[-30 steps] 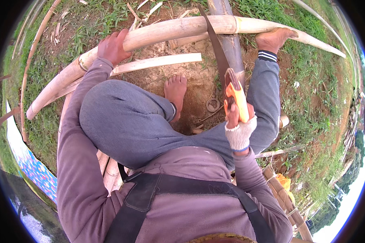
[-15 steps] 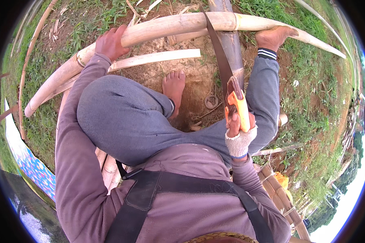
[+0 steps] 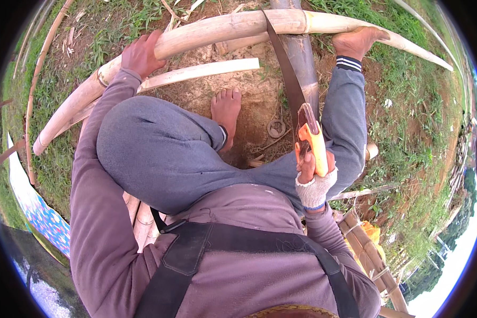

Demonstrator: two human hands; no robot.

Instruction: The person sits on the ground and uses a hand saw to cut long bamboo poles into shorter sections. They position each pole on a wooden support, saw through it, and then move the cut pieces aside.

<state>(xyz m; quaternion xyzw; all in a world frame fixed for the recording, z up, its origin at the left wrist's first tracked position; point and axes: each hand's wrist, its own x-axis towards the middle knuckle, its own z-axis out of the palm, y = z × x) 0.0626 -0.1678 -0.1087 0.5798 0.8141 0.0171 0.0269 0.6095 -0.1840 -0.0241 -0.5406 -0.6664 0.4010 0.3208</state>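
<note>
A long pale bamboo pole (image 3: 217, 30) lies crosswise in front of me, bent in the wide view. My left hand (image 3: 142, 54) is wrapped over it on the left, and my right bare foot (image 3: 358, 41) presses on it farther right. In a fingerless white glove, my right hand (image 3: 315, 177) grips the orange handle of a hand saw (image 3: 287, 71). The dark blade runs away from me, its far end against the pole. Beneath the pole, a thicker greyish bamboo (image 3: 302, 58) runs away from me as a support.
A split bamboo strip (image 3: 206, 72) lies below the pole. My left foot (image 3: 226, 114) stands on bare soil near a small bamboo ring (image 3: 276, 127). Lashed bamboo poles (image 3: 368, 254) lie at the lower right beside a yellow-orange bag (image 3: 372, 232). A patterned blue cloth (image 3: 47, 220) is at the left.
The saw handle and my right hand have shifted slightly toward me. The left hand keeps its hold, and the pole sits slightly higher in view.
</note>
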